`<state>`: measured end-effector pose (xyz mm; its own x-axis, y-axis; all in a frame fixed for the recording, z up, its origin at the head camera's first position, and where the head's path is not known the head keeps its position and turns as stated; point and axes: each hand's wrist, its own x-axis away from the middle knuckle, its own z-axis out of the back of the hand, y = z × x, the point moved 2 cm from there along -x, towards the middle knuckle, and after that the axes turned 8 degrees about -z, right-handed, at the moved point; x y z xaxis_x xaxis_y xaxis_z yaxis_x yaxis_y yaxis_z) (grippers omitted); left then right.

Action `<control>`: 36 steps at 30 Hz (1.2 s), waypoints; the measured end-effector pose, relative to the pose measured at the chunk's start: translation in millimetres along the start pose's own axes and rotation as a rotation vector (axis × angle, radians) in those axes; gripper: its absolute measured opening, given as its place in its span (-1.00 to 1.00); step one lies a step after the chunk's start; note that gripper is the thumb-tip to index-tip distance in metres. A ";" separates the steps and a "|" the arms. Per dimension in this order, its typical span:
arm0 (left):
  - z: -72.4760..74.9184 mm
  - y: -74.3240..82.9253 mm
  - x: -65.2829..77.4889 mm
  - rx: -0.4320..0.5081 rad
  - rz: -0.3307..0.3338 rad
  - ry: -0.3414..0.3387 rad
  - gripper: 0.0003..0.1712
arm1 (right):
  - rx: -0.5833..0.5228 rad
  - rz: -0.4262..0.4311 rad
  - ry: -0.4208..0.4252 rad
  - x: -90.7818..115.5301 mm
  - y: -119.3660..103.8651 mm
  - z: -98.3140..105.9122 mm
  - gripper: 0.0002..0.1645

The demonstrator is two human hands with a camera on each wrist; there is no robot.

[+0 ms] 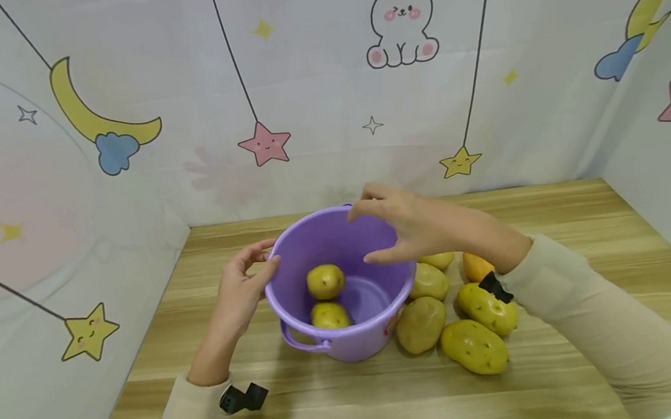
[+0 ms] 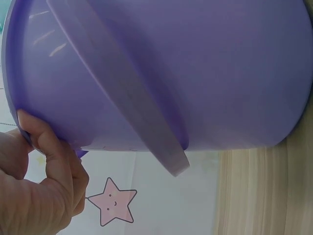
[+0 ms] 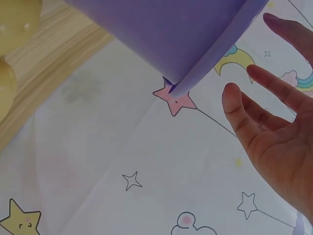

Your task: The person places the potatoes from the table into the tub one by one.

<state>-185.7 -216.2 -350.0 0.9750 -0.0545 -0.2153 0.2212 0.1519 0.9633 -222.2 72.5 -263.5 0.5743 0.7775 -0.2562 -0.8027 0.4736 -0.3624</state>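
A purple bucket (image 1: 353, 341) stands on the wood-grain table (image 1: 359, 414), its mouth facing up and its handle (image 1: 308, 347) hanging at its near left side. Inside the bucket sit two potatoes (image 1: 326, 281), one nearer its front wall than the other. At the bucket's left rim, the left hand (image 1: 242, 287) pinches the edge, thumb on the inside and fingers outside. Over the bucket's right rim hangs the right hand (image 1: 399, 220), holding nothing, its thumb and fingers spread wide apart. Just right of the bucket lies a cluster of yellow potatoes (image 1: 475, 347), with an orange-coloured item (image 1: 477, 267) farther right, partly hidden by the right forearm. Behind the bucket rises a white backdrop (image 1: 324, 84) printed with stars, moons and a rabbit.
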 end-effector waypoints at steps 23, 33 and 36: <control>-0.9 0.8 -0.8 -0.011 -0.005 -0.009 -0.57 | 0.017 -0.088 0.199 39.0 36.5 19.7 -0.58; 0.6 0.6 -0.7 -0.007 -0.009 -0.011 -0.57 | 0.046 -0.128 0.197 57.8 59.9 17.6 -0.63; 1.2 -0.3 0.3 -0.007 -0.004 -0.011 -0.56 | 0.053 -0.181 0.179 64.7 67.1 15.6 -0.63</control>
<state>-185.5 -217.4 -350.1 0.9739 -0.0657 -0.2173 0.2252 0.1584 0.9613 -241.5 161.0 -290.5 0.7249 0.5948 -0.3474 -0.6888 0.6230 -0.3707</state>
